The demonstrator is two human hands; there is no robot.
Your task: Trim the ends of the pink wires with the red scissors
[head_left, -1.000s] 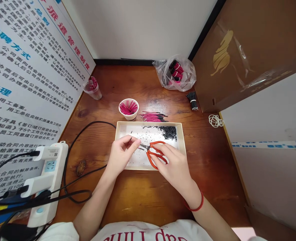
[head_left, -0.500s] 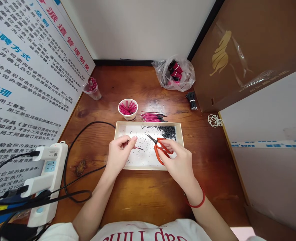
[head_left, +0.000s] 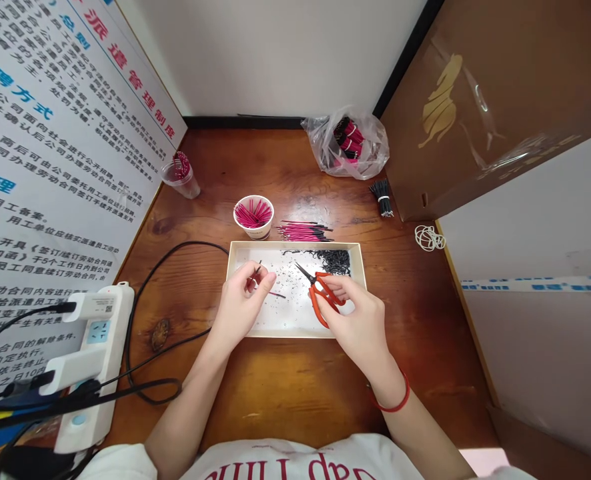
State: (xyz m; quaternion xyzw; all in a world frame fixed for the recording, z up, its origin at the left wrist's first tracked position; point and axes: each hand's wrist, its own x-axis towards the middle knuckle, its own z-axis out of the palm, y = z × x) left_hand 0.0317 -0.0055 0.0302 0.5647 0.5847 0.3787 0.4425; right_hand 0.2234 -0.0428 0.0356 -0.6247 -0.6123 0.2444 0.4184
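Over the left side of a shallow white box [head_left: 295,334], my left hand [head_left: 243,297] is closed on a thin dark wire [head_left: 277,295], one end of which sticks out to the right and a black end above the fingers. My right hand [head_left: 353,307] grips orange-handled scissors [head_left: 319,300] by the handles, their thin dark blades pointing up and left towards my left hand. A heap of black wire pieces [head_left: 336,261] fills the box's far right corner, and tiny clippings are scattered over its bottom.
Behind the box lie a row of pink and black wires [head_left: 303,231] and a paper cup [head_left: 255,232] of pink wires. Further off are a plastic cup [head_left: 188,185], a bag of wire bundles [head_left: 348,143], a black wire bundle [head_left: 382,199] and white rubber bands [head_left: 429,238]. A power strip [head_left: 103,360] with cables stands left.
My left hand has turned slightly, so a black wire end now shows above its fingers. My right hand and the scissors have hardly moved. The view has shifted a little.
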